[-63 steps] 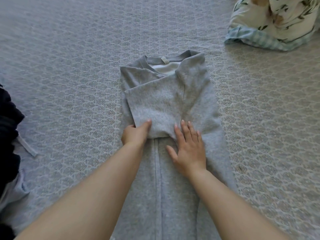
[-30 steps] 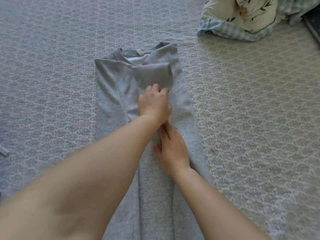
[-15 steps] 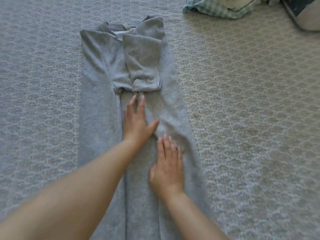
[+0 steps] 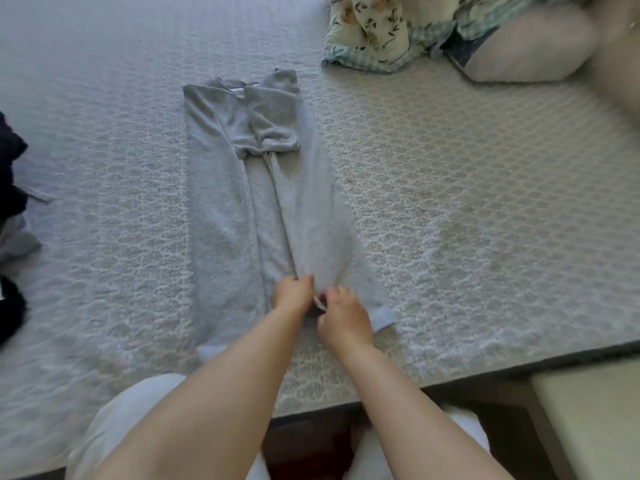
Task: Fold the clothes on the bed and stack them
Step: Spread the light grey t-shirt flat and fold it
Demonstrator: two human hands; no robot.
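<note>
Left hand: I see it curled, fingers pinching the grey fabric near the hem, just left of the centre fold.
Right hand: I see it curled too, gripping the same hem edge just beside the left hand; the two hands nearly touch.
Grey garment: a long grey piece laid flat, lengthwise, on the bed; sides folded inward, a sleeve doubled back over the upper part. Its lower end lies under both hands; the collar end lies at the far end, well apart from them.
Hem: the right corner sticks out just beyond my right hand; the left corner lies beside my left forearm.
Bed: pale patterned cover, carrying the garment; its near edge runs below my arms.
Dark clothes: heaped at the left edge of the bed, well apart from the hands.
Floral fabric: bundled with a checked border at the far right.
Pale cushion: beside the floral bundle, far right corner.
</note>
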